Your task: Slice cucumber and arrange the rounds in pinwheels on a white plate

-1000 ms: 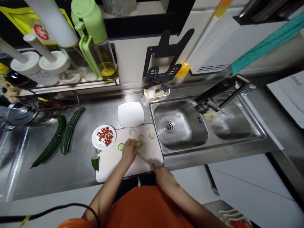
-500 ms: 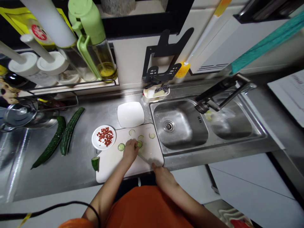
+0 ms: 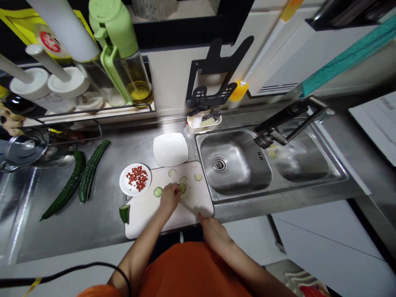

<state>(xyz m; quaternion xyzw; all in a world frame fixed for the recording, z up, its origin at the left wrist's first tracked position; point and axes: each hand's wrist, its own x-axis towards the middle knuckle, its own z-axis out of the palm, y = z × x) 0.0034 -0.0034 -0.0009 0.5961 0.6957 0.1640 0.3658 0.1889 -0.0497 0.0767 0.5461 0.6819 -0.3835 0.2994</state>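
Observation:
My left hand (image 3: 170, 197) is curled over the white cutting board (image 3: 145, 222), its fingertips pinched against a piece of cucumber (image 3: 182, 188) mostly hidden by them. In my right hand (image 3: 215, 231), near the board's right front corner, is a knife (image 3: 191, 209); the fingers wrap its handle and the blade points toward the left hand. Around the left hand lie several thin cucumber slices, one slice (image 3: 158, 192) on its left and another slice (image 3: 198, 177) farther right. A cut cucumber end (image 3: 124, 213) rests at the board's left edge.
Beyond the board stand a white square plate (image 3: 170, 149) and a white dish (image 3: 125, 186) of chopped red bits. Two whole cucumbers (image 3: 91, 171) lie at left. A double sink (image 3: 235, 185) with a faucet (image 3: 272, 134) adjoins the board. Bottles line the rack (image 3: 123, 109).
My left fingers have shifted slightly at the cucumber and look more curled. The right hand and knife hold nearly the same place.

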